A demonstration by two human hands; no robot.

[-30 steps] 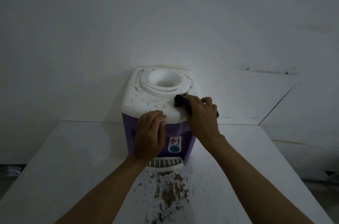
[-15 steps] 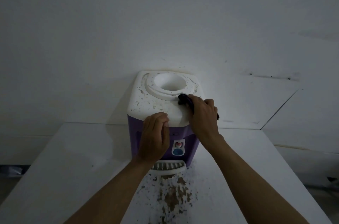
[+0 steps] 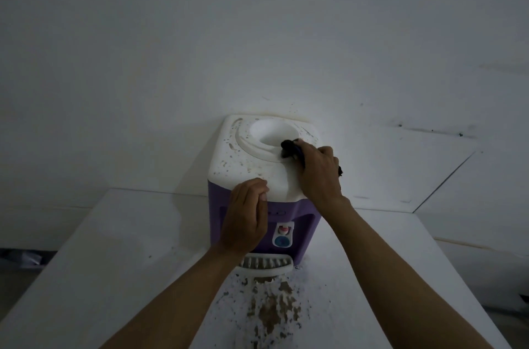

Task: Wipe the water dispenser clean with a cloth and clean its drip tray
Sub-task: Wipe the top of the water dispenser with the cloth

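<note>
A small water dispenser (image 3: 246, 162) with a white speckled top and purple body stands on a white table against the wall. My right hand (image 3: 319, 174) grips a dark cloth (image 3: 289, 148) and presses it on the raised ring at the right edge of the round bottle well. My left hand (image 3: 246, 217) rests on the dispenser's front top edge, fingers curled over it, covering part of the purple front. The white slotted drip tray (image 3: 266, 264) sticks out at the base, below the red and blue taps (image 3: 283, 234).
Brown dirt and splatter (image 3: 269, 308) cover the white table (image 3: 86, 277) in front of the drip tray. The wall is right behind the dispenser. The table's left and right edges drop to a dark floor.
My right hand has slid the cloth from the top's front right area up onto the rim of the bottle well. My left hand stays on the front edge.
</note>
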